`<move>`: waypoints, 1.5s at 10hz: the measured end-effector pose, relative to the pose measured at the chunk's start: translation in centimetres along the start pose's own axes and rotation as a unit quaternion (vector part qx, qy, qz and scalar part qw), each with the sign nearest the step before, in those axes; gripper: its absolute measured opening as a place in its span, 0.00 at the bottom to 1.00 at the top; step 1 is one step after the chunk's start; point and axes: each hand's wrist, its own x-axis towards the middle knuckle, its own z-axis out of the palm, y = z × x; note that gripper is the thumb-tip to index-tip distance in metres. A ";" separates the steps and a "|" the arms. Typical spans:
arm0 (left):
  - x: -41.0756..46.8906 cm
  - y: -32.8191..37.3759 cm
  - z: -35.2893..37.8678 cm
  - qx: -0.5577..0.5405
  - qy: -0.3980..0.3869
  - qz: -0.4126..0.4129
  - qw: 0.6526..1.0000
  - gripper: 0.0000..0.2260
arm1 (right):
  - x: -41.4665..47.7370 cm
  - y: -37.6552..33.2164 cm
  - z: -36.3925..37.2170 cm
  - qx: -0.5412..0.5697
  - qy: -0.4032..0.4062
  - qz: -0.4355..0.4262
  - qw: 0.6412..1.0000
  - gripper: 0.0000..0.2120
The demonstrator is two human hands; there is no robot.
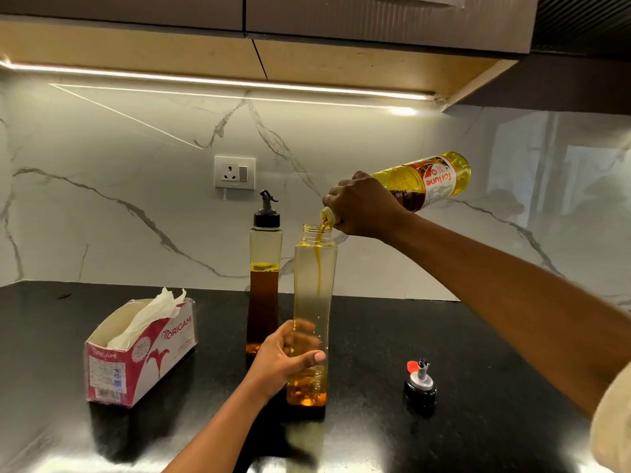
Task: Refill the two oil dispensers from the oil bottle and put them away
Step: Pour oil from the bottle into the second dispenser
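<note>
Your left hand (286,356) wraps around the open dispenser (312,302) to steady it, while your right hand (362,206) grips the tilted oil bottle (426,180), so the stream enters its mouth.

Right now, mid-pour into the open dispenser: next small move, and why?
Probably keep the oil bottle tilted and go on pouring. The right hand holds its mouth over the open dispenser, a thin stream is running in, and oil fills only the bottom part. The left hand steadies it low; the pourer cap lies apart on the counter.
</note>
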 end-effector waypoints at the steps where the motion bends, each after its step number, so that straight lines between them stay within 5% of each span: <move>1: 0.0 -0.1 0.0 -0.006 0.000 -0.003 1.000 0.40 | 0.0 0.1 0.1 -0.005 0.004 -0.003 1.000 0.10; 15: -0.1 0.2 0.0 0.000 -0.002 0.001 1.000 0.40 | 0.2 0.0 -1.2 -0.020 -0.012 -0.037 0.999 0.11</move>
